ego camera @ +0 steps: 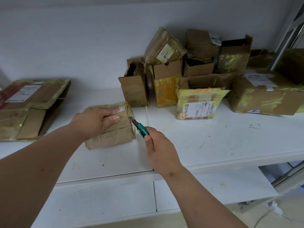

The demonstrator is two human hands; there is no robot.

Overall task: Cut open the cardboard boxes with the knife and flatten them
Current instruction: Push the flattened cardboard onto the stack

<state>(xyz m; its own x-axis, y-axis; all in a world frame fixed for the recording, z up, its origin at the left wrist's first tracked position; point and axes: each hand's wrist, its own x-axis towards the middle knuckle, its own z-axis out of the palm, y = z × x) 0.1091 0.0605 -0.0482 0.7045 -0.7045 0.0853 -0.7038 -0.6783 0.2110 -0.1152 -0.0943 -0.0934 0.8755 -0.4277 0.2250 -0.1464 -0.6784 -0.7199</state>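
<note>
Left hand flat on taped box, centre frame — right hand grips green knife, blade at box edge.

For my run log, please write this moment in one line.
left hand holds taped box | right hand grips green knife | blade at box edge

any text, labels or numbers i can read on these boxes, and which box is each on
"B10": seems to end the code on the white label of the yellow-taped box; the rest is too small.
Red-edged sticker, same box: handwritten, unclear.
Tilted top box's label: green logo, unreadable.
Flattened box's label, far left: blurred.
Label on the box under the left hand: blurred.
Right box's labels: blurred.
</note>
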